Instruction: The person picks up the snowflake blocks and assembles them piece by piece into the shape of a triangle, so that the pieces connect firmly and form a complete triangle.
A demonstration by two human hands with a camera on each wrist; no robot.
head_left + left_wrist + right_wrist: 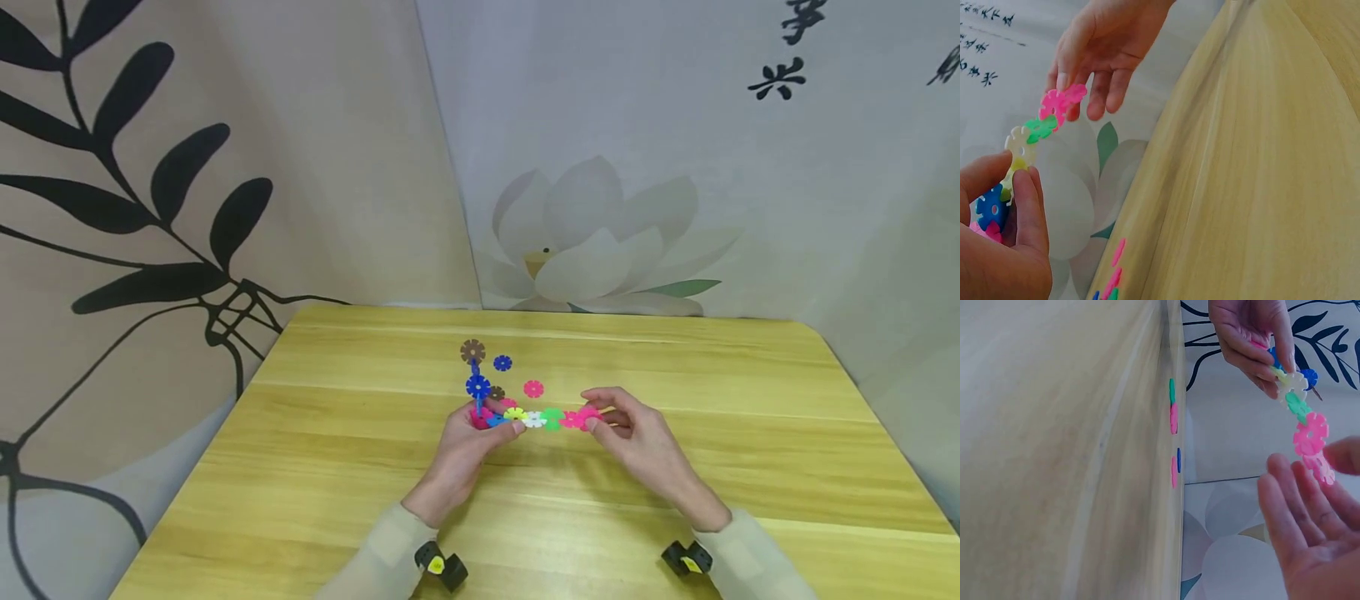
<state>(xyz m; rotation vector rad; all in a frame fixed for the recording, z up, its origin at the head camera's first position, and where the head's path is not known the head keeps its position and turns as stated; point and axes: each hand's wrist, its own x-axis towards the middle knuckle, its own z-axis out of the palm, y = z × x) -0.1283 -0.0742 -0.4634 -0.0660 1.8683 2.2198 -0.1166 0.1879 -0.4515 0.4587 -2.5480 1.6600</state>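
A chain of interlocking flower-shaped plastic discs (534,419) is held up over the table between both hands. My left hand (463,446) pinches its left part, thumb in front near the yellow disc (515,413). From there it runs through white, green (1298,407) and two pink discs (1052,106). My right hand (643,437) holds the end pink disc (590,416) with thumb and fingers. Beyond the left hand the chain turns off through blue discs (477,386) to a brown disc (472,352). Left fingers hide part of the pink and blue discs there.
Loose discs lie on the wooden table (750,392) behind the chain, among them a blue one (502,362) and a pink one (533,389). A printed wall (360,167) stands along the table's back edge.
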